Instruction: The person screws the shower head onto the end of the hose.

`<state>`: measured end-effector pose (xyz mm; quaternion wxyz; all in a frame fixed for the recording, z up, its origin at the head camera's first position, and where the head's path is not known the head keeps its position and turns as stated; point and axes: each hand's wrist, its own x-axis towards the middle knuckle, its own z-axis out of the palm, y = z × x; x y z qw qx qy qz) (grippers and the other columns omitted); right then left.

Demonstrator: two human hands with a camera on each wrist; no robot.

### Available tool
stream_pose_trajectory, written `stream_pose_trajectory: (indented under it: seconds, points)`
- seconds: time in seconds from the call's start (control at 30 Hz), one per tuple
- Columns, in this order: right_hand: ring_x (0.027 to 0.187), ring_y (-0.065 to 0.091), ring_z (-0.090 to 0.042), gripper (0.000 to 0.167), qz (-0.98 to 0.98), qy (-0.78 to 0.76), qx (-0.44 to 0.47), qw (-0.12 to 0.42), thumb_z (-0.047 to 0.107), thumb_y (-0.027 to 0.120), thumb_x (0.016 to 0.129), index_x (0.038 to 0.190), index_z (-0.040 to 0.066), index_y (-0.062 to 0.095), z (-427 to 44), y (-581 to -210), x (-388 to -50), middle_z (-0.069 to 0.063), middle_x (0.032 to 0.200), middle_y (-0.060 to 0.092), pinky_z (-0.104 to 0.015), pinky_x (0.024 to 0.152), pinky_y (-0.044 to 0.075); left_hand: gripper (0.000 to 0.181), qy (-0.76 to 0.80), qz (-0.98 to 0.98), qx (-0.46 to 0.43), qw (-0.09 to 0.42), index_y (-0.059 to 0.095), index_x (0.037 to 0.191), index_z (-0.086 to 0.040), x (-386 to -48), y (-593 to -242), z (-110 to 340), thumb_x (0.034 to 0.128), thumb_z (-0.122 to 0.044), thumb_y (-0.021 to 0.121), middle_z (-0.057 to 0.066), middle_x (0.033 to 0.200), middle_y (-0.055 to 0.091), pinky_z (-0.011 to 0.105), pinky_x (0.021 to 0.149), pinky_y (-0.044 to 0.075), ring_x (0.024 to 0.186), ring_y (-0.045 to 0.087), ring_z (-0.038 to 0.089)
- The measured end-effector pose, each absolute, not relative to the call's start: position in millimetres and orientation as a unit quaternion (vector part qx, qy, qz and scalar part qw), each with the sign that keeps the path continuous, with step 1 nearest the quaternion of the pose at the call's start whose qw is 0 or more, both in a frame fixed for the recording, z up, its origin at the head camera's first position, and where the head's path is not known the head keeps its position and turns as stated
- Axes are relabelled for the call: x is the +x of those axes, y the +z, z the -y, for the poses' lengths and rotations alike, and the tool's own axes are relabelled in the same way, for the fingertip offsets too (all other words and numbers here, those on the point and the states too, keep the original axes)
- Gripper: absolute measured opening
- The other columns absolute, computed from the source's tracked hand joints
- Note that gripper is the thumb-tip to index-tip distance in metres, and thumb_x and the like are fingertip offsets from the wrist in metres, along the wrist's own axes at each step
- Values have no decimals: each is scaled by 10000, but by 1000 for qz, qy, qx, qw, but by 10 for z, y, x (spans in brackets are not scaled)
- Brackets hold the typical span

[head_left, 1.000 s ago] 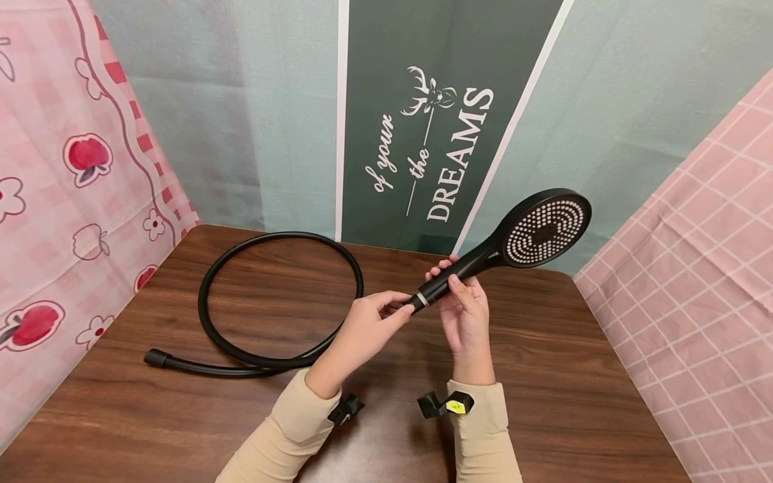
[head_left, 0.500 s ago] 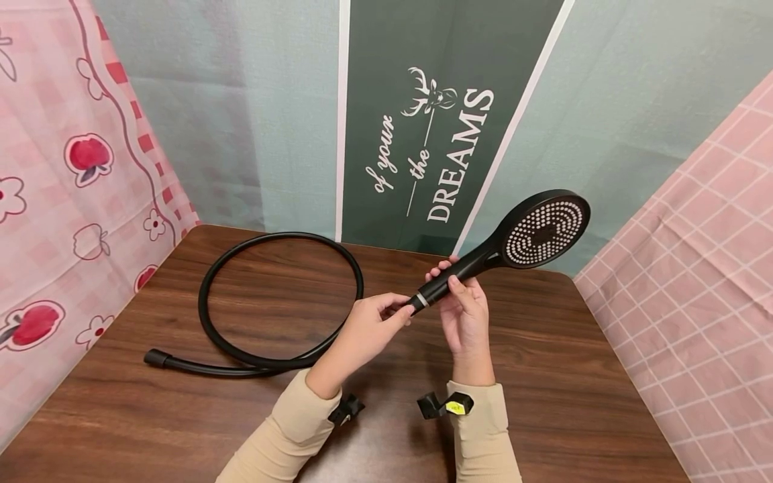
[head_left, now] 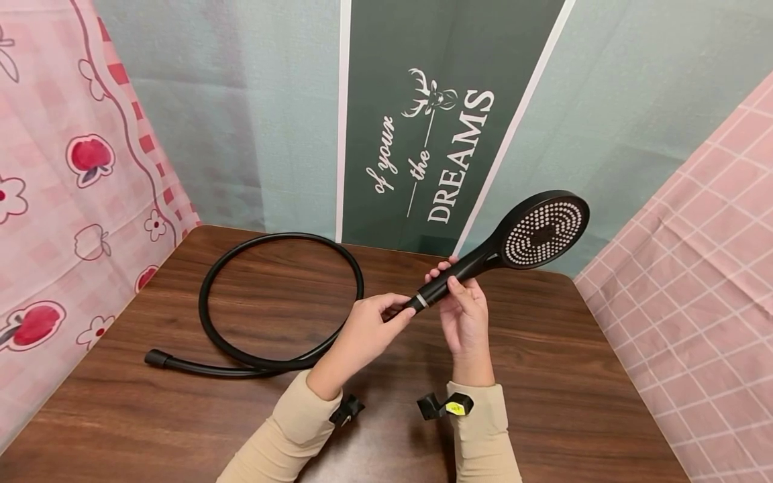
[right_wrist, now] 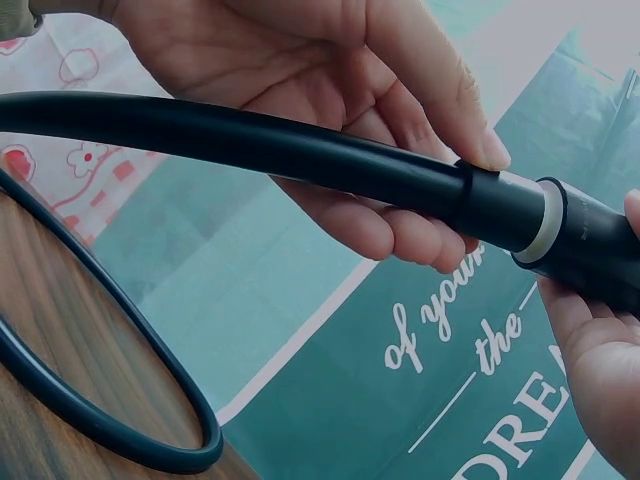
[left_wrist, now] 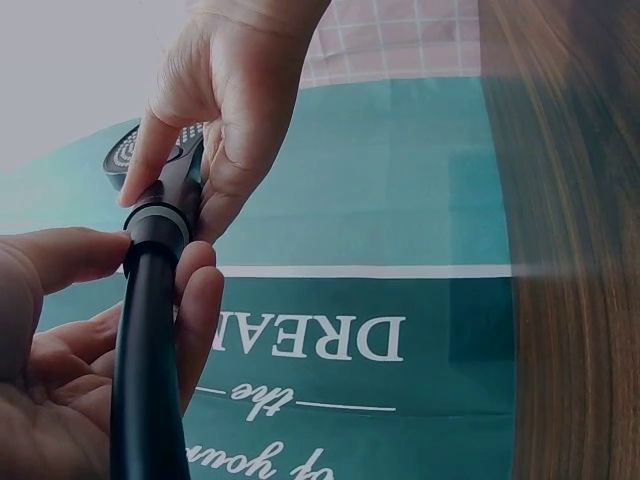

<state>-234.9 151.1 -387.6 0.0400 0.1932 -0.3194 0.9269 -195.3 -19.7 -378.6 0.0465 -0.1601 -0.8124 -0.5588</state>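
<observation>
A black shower head [head_left: 545,231] with pale nozzles is held tilted up to the right. My right hand [head_left: 468,315] grips its handle [head_left: 461,272], thumb in front and fingers behind. At the handle's lower end, my left hand [head_left: 370,330] pinches the end fitting [right_wrist: 500,208] of a black shower hose [head_left: 205,302] between thumb and fingers. Fitting and handle meet in line, with a pale ring [right_wrist: 548,222] showing at the joint. The threads are hidden. From the fitting, the hose [left_wrist: 150,370] runs back past the left palm.
On the brown wooden table [head_left: 561,402] the hose lies in one large loop at the left. Its free end fitting [head_left: 157,358] points left. A green and grey cloth [head_left: 284,134] with lettering hangs behind, and pink patterned cloths [head_left: 694,282] stand at both sides.
The left thumb and fingers have shifted slightly on the hose's end fitting. The shower head, the right hand and the hose loop look nearly the same.
</observation>
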Motion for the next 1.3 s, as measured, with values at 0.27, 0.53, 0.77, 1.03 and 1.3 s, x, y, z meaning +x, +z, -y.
stream_pose_trajectory:
  seconds: [0.27,0.53,0.77,1.03,1.3]
  points:
    - [989,707,-218,272,317,928,192,39,-67,469,998,1264,-53,524,-1519,-3877,-2351,-118,1072,687,-351,959,545,263,-581,800,-151,19,710,1175,-74,-1954,-3772,213,965,-219,648,67,1005,745,268,727,546,833,694,126]
    - [998,708,-219,266,313,929,197,30,-74,444,1004,1259,-47,519,-1517,-3871,-2341,-121,1076,683,-352,965,542,270,-601,784,-153,-16,704,1184,-80,-1953,-3771,239,997,-250,607,65,937,755,287,732,525,889,714,191]
    - [999,705,-221,268,311,928,203,30,-76,422,1011,1258,-50,522,-1520,-3866,-2336,-121,1070,678,-351,966,541,257,-593,790,-155,-5,716,1165,-79,-1945,-3766,236,984,-239,631,56,921,758,264,708,528,841,705,123]
    - [998,705,-216,261,319,927,196,32,-69,435,1009,1240,-26,550,-1521,-3857,-2344,-114,1067,676,-349,963,543,250,-589,792,-158,10,719,1160,-77,-1945,-3772,218,977,-229,643,58,933,755,251,702,535,855,716,191]
    - [1003,702,-219,263,314,927,204,30,-71,428,1010,1240,-28,548,-1526,-3855,-2350,-118,1071,674,-350,968,540,248,-584,796,-160,16,722,1158,-79,-1958,-3775,212,973,-226,647,51,936,754,244,698,533,850,710,200]
